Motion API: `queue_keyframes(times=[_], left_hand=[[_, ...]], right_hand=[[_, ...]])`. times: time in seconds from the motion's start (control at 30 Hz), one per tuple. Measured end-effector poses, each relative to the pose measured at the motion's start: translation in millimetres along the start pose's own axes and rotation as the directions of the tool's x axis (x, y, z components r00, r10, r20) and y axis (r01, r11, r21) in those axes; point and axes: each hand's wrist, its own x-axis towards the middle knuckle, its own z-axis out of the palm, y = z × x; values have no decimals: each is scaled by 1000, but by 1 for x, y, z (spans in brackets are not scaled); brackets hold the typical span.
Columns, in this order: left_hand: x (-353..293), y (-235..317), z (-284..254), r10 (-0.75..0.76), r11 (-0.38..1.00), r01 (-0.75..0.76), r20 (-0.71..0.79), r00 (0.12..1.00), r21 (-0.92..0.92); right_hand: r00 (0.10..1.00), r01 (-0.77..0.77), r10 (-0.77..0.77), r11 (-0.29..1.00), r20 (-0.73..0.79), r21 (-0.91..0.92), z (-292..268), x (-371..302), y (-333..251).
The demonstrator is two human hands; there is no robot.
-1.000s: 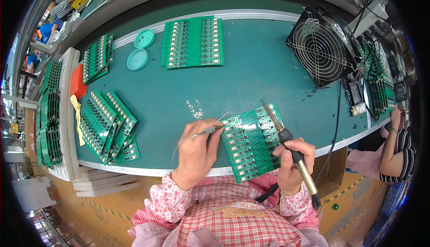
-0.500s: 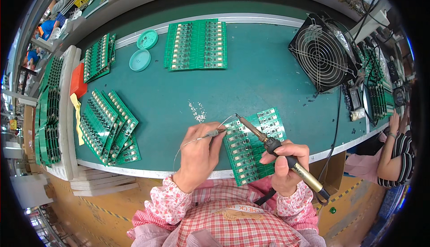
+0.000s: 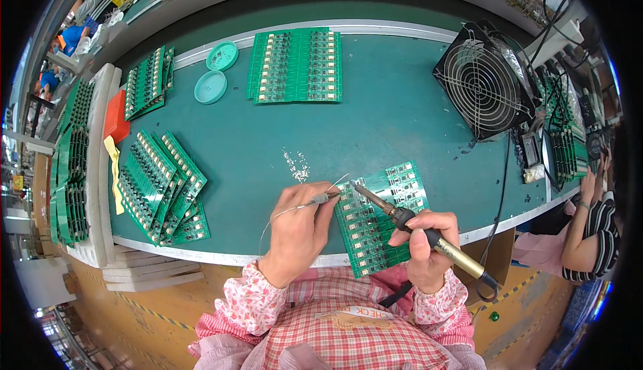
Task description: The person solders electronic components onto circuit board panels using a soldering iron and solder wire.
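Circuit board panel: flat at desk front edge, within reach. Left hand: fingers pinched on solder wire, feeding the joint. Right hand: fingers wrapped around soldering iron, tip angled onto panel.

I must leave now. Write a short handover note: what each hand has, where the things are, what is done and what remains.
Left hand: holds solder wire, its end at the top left edge of the circuit board panel.
Right hand: grips the soldering iron, tip over the same edge of the panel.
The panel lies at the front edge of the green table.
Done or remaining joints: too small to tell.
More panels: fanned pile at left, flat stack at the back.
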Motion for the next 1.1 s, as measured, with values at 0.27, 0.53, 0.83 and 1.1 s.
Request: queue_keyframes(times=[0.27,0.53,0.83,1.1], left_hand=[[0,0,0,-4,1000,4,-1,1000,-13],[-1,-2,0,3,1000,-3,1,1000,-11],[0,-1,0,5,1000,-5,-6,1000,-16],[0,-2,2,9,1000,-9,-17,1000,6]], right_hand=[[978,-182,192,976,79,-118,1,4,-4],[974,-176,195,971,111,-163,4,7,-3],[983,-24,68,969,172,-244,5,7,-7],[944,251,-135,884,300,-393,10,17,-18]])
